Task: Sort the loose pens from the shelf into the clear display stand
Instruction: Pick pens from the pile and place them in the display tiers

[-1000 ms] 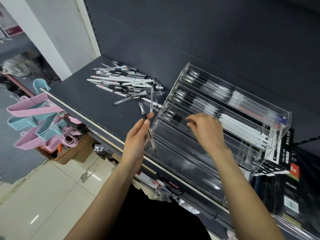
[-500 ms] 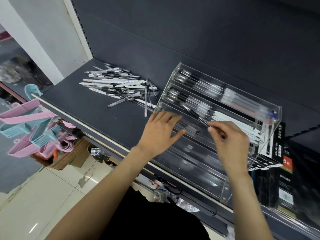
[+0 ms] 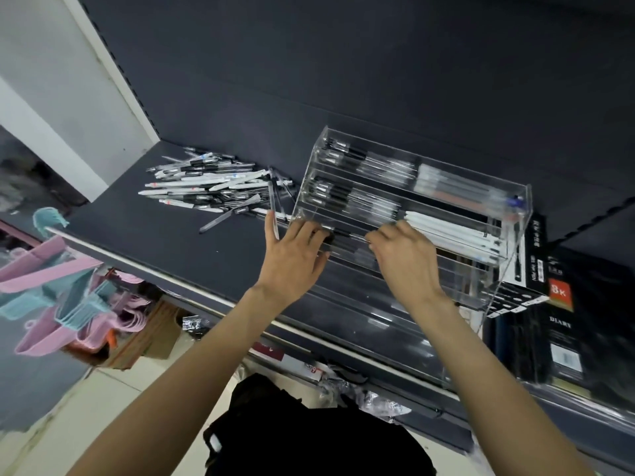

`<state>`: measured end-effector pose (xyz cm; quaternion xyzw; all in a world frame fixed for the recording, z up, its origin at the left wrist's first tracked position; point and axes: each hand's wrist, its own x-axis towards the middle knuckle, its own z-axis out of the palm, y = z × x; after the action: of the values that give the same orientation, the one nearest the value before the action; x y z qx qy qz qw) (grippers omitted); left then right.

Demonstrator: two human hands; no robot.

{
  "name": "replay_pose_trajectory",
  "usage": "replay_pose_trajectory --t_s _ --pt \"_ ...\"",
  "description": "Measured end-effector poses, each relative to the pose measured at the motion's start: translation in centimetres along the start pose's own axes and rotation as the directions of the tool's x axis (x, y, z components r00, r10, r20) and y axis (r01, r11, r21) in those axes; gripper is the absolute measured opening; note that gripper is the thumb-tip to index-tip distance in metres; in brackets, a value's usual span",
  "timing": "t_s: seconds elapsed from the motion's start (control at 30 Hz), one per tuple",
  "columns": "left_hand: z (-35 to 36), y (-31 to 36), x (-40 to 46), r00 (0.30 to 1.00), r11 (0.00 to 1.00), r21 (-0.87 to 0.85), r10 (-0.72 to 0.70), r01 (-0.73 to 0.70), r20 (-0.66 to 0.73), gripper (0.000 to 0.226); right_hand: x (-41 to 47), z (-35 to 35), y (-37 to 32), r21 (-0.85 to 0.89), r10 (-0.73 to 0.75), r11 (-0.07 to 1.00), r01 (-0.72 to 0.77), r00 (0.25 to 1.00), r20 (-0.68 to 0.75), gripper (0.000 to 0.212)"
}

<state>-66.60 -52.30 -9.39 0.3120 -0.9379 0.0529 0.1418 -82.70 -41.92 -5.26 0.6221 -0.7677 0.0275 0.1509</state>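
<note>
Clear acrylic, third tier down: black pen [image 3: 347, 234] going in flat.

Both hands on it across the clear display stand [image 3: 481, 201]: left hand [image 3: 295, 255] with fingers spread loosely at the cap end, right hand [image 3: 405, 259] pinching the barrel, though the blur hides the exact grip. Best kept level, caps aligned leftward like the rows above, then released gently. Plenty more loose pens [image 3: 213, 190] heaped on the shelf [image 3: 154, 235], just left of the stand.

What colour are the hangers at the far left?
Pink and light blue hangers, seen in the head view.
</note>
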Motion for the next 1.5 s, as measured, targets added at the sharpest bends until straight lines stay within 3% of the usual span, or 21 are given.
replay_pose_trajectory --t_s 0.23,0.37,0.43,0.5,0.57,0.63,0.7,0.77,0.87,1.0,1.13,1.2,1.23,1.3,1.33,1.37,1.4,1.43,1.5 --pt "0.0 -0.2 -0.2 0.999 0.999 -0.016 0.039 -0.040 -0.027 0.032 2.3 -0.9 -1.3 -0.037 -0.138 0.989 0.145 0.980 0.144 0.034" --pt "-0.9 -1.5 -0.5 0.976 0.982 -0.168 0.046 -0.083 -0.215 0.024 2.3 -0.9 -1.8 -0.037 -0.135 0.988 0.152 0.950 0.281 0.028" --pt "-1.8 -3.9 -1.2 0.943 0.960 -0.272 -0.028 -0.067 -0.332 0.018 2.0 -1.3 -2.1 0.009 -0.042 0.999 0.041 0.978 0.206 0.032" --pt "-2.2 -7.2 -2.0 0.922 0.919 -0.395 -0.165 0.015 -0.349 0.014 1.5 -2.0 -3.4 0.163 0.034 0.986 -0.031 0.999 -0.015 0.027" --pt "-1.9 -10.9 -2.5 0.922 0.855 -0.491 -0.312 0.167 -0.230 0.014 1.4 -3.1 -5.9 0.377 0.076 0.926 -0.005 0.982 -0.175 0.021" --pt "-0.3 -14.6 -2.3 0.923 0.811 -0.488 -0.385 0.324 -0.027 0.022 1.9 -4.3 -9.4 0.543 0.105 0.839 0.017 0.976 -0.193 0.019" --pt "1.6 -17.5 -1.5 0.919 0.806 -0.442 -0.359 0.393 0.161 0.031 2.9 -3.9 -12.9 0.663 0.118 0.749 -0.020 0.988 -0.103 0.020" --pt "3.0 -19.0 -0.7 0.922 0.831 -0.412 -0.285 0.374 0.261 0.036 4.5 -2.8 -16.0 0.704 0.122 0.701 -0.116 0.992 0.042 0.023" --pt "4.5 -20.0 0.5 0.935 0.880 -0.373 -0.184 0.294 0.302 0.039 8.2 -0.1 -19.1 0.632 0.208 0.732 -0.253 0.967 0.146 0.023" --pt "5.5 -20.6 1.8 0.925 0.940 -0.254 -0.126 0.227 0.359 0.037 13.4 4.8 -20.0 0.392 0.423 0.786 -0.478 0.878 0.223 0.025" --pt "5.7 -21.6 2.1 0.903 0.946 -0.242 -0.098 0.214 0.419 0.025 15.7 8.7 -19.4 0.139 0.512 0.801 -0.582 0.787 0.345 0.032" --pt "5.1 -22.8 1.5 0.897 0.843 -0.414 -0.163 0.343 0.410 0.020 15.9 9.8 -19.4 0.071 0.540 0.803 -0.591 0.774 0.330 0.030" --pt "4.5 -23.4 1.0 0.877 0.716 -0.542 -0.211 0.439 0.432 0.019 15.9 9.9 -19.5 0.055 0.552 0.800 -0.597 0.770 0.321 0.028" --pt "2.5 -24.4 0.0 0.800 0.237 -0.765 -0.214 0.599 0.560 0.022 15.9 9.6 -19.6 0.073 0.565 0.786 -0.614 0.762 0.316 0.022" --pt "1.3 -24.8 -0.5 0.778 -0.005 -0.788 -0.160 0.615 0.608 0.024 15.8 9.2 -19.6 0.128 0.576 0.764 -0.632 0.758 0.306 0.021" --pt "0.1 -25.1 -1.0 0.779 -0.167 -0.785 -0.112 0.597 0.617 0.025 15.7 8.6 -19.7 0.241 0.591 0.714 -0.658 0.750 0.297 0.020" --pt "-0.8 -25.4 -1.4 0.793 -0.262 -0.783 -0.089 0.564 0.602 0.026 15.5 7.8 -19.8 0.406 0.599 0.615 -0.676 0.735 0.317 0.020" --pt "-1.8 -25.5 -1.7 0.809 -0.324 -0.784 -0.084 0.530 0.581 0.026 15.3 6.7 -20.2 0.588 0.590 0.451 -0.672 0.718 0.368 0.021" --pt "-3.1 -25.5 -2.2 0.820 -0.389 -0.783 -0.110 0.485 0.562 0.028 14.3 3.8 -21.2 0.811 0.511 0.007 -0.585 0.699 0.500 0.025"
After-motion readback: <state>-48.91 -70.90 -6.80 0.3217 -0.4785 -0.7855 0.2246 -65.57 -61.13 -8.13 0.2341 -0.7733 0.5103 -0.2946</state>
